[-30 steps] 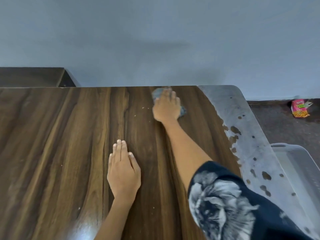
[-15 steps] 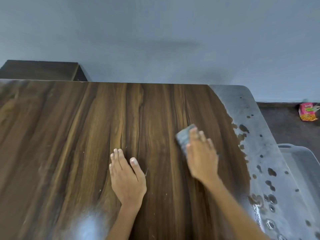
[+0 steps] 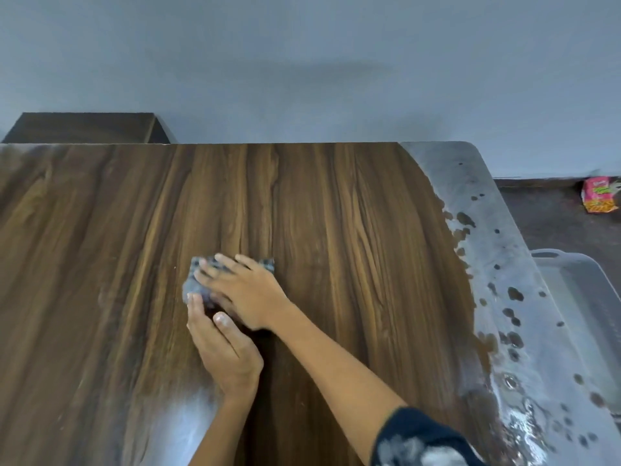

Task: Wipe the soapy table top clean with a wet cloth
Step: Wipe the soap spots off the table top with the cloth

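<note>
crumpled grey cloth (image 3: 198, 280) under right hand (image 3: 248, 294)

A dark wood-grain table top (image 3: 336, 213) fills most of the view, its far edge running against a grey wall. Along its right edge lies a wide band of whitish soap film (image 3: 497, 264), broken by dark bare spots and turning wet and glossy toward the near right corner. A grey cloth (image 3: 198, 284) lies on the surface left of the middle, pressed flat under the right hand (image 3: 248, 294). The left hand (image 3: 225, 351) rests on the wood just nearer, its fingertips touching the cloth's near edge. A pale glare sits near the near edge.
</note>
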{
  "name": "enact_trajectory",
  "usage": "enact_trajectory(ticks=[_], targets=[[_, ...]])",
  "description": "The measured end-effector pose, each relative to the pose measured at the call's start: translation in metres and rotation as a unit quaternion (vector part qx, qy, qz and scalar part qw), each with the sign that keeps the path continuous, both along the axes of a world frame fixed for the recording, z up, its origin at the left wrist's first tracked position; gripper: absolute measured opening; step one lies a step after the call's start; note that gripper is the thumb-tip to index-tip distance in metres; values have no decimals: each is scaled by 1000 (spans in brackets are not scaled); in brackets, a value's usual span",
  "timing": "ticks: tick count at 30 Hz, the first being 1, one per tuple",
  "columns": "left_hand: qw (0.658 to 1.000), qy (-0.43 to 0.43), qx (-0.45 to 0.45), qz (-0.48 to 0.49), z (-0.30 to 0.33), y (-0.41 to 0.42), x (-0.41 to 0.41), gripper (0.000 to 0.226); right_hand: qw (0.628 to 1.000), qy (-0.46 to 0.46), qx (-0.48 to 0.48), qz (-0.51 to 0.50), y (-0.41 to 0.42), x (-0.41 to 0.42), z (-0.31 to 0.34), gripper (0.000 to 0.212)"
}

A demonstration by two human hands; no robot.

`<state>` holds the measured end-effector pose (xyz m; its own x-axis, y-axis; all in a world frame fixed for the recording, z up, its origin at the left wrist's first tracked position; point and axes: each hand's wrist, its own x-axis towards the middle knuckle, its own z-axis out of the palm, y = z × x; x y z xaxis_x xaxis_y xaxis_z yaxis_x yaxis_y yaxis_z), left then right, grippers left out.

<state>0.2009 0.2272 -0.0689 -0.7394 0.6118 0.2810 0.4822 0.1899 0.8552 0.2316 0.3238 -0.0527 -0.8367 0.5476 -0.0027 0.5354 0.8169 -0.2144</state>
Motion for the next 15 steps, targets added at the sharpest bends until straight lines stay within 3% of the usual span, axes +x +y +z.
enact_trajectory(ticks=[3, 6, 8, 11, 13, 15], targets=[[999, 4, -32, -12, -1, -14, 2, 53, 999, 21, -43, 11, -48, 57, 1, 46], [999, -1, -34, -33, 0, -22, 6, 54, 993, 27, -6, -113, -93, 130, -4, 44], [999, -5, -35, -41, 0, -24, 7, 53, 963, 44, -20, -266, -93, 173, -4, 45], [998, -14, -37, -44, 2, -26, 7, 54, 883, 43, -10, -468, -40, 194, 1, 49], [998, -17, -37, -42, 4, -29, 8, 55, 844, 32, 2, -535, 5, 175, 5, 50], [998, -21, -40, -37, 3, -35, 7, 56, 844, 32, -8, -535, 42, 138, 4, 51]])
